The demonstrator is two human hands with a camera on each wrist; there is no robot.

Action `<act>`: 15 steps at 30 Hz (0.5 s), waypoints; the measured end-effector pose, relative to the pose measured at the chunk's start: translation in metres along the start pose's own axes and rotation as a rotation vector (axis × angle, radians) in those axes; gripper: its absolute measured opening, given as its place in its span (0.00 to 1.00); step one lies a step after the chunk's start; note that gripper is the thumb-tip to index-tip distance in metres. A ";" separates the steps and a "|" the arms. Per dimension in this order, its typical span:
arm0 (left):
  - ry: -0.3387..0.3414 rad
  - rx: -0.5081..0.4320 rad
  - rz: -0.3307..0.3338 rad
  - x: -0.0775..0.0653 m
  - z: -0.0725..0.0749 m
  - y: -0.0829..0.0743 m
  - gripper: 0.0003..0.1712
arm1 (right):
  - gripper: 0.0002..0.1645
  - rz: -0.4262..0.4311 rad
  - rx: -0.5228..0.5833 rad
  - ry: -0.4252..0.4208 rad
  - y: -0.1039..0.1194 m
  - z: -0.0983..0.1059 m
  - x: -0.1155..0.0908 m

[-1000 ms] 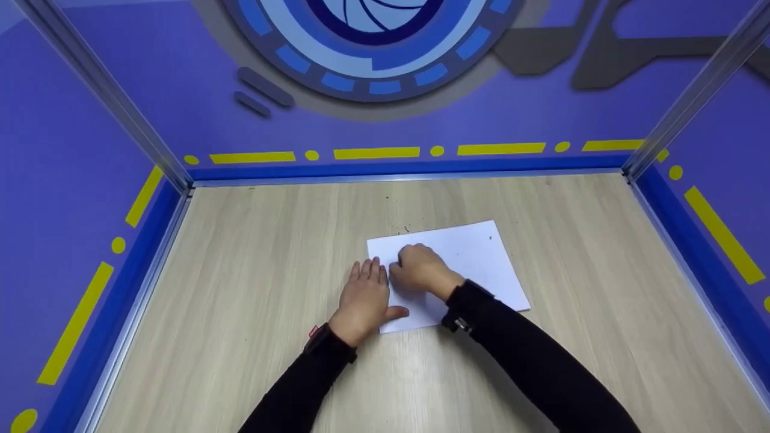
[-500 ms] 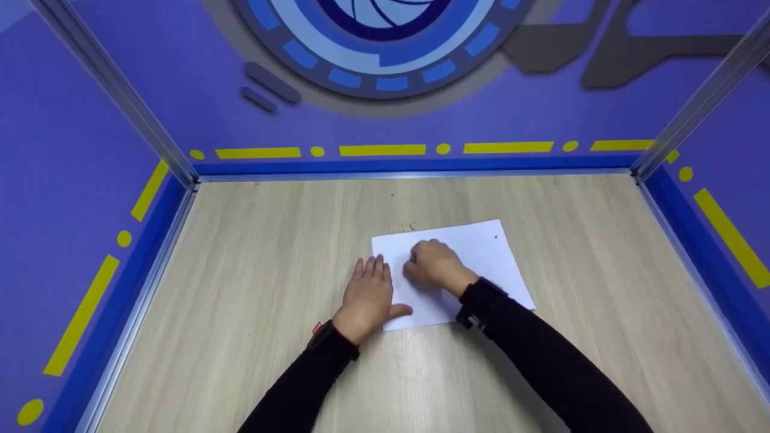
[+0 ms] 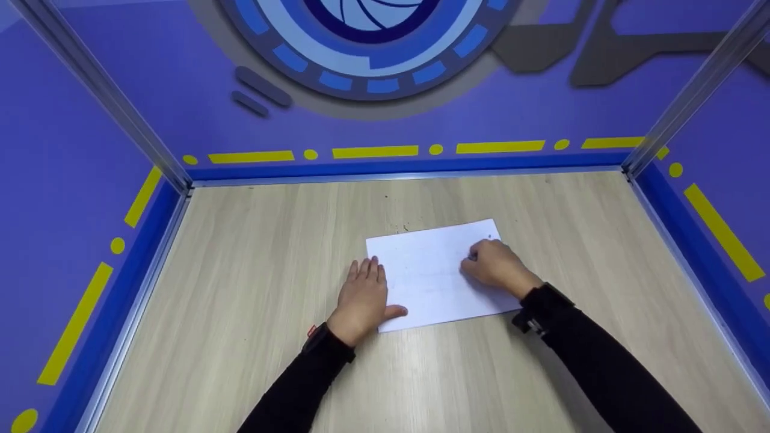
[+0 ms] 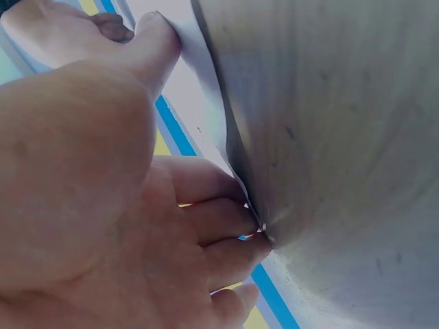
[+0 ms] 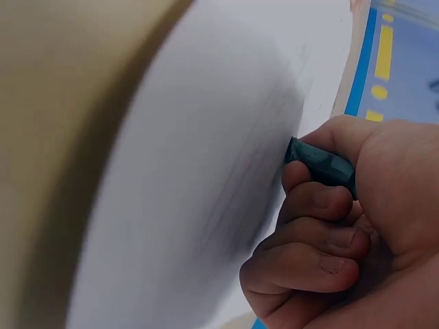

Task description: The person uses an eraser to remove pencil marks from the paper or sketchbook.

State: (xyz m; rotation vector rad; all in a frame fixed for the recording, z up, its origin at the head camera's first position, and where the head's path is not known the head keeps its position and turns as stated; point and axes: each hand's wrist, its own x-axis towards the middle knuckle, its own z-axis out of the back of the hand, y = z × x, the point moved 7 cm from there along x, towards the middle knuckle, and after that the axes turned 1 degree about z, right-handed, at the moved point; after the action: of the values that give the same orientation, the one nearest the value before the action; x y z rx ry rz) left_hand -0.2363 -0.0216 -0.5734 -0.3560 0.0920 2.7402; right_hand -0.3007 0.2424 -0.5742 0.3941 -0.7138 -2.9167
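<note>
A white sheet of paper (image 3: 421,294) lies slightly turned on the wooden table. My left hand (image 3: 361,300) rests flat along its left edge, fingers straight and thumb spread over the sheet. Toward the paper's right side, my right hand (image 3: 499,267) pinches a small dark teal eraser (image 5: 322,164) between thumb and index finger, the other fingers curled in. In the right wrist view the eraser's tip is right at the paper surface, near faint grey lines (image 5: 240,171). The left wrist view shows the paper's edge (image 4: 212,89) lifting a little from the table beside my fingers.
Dark crumbs (image 3: 405,228) lie on the table (image 3: 271,270) just beyond the paper's far edge, and a dark speck (image 3: 489,236) is near its far right corner. Purple panels (image 3: 337,132) with metal framing enclose the table at the back and both sides.
My right hand has moved right across the paper with the eraser, from beside the left hand to the sheet's right side. My left hand has stayed in place on the paper.
</note>
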 end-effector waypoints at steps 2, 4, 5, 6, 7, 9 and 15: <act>-0.004 0.000 0.001 -0.001 -0.001 0.001 0.67 | 0.16 -0.023 -0.004 0.006 -0.011 0.005 -0.003; -0.010 -0.002 0.002 -0.001 0.000 0.001 0.67 | 0.16 -0.044 -0.001 0.017 -0.021 0.009 -0.005; -0.012 -0.003 0.003 -0.002 0.000 0.001 0.67 | 0.16 -0.053 0.002 0.022 -0.025 0.010 -0.006; -0.013 -0.004 0.004 -0.002 0.000 0.001 0.68 | 0.16 -0.059 0.005 0.024 -0.029 0.012 -0.007; -0.014 -0.002 0.005 -0.001 0.000 0.001 0.68 | 0.16 -0.063 0.007 0.029 -0.031 0.013 -0.008; -0.012 0.000 0.005 -0.001 0.001 0.000 0.68 | 0.16 -0.066 -0.001 0.034 -0.033 0.015 -0.009; -0.010 0.002 -0.002 0.000 0.002 0.000 0.67 | 0.20 -0.086 -0.077 0.027 -0.023 0.016 -0.011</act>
State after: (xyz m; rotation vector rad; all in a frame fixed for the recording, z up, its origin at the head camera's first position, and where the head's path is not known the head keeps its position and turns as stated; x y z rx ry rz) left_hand -0.2366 -0.0215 -0.5718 -0.3412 0.0916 2.7395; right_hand -0.2960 0.2711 -0.5688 0.4662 -0.5931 -3.0013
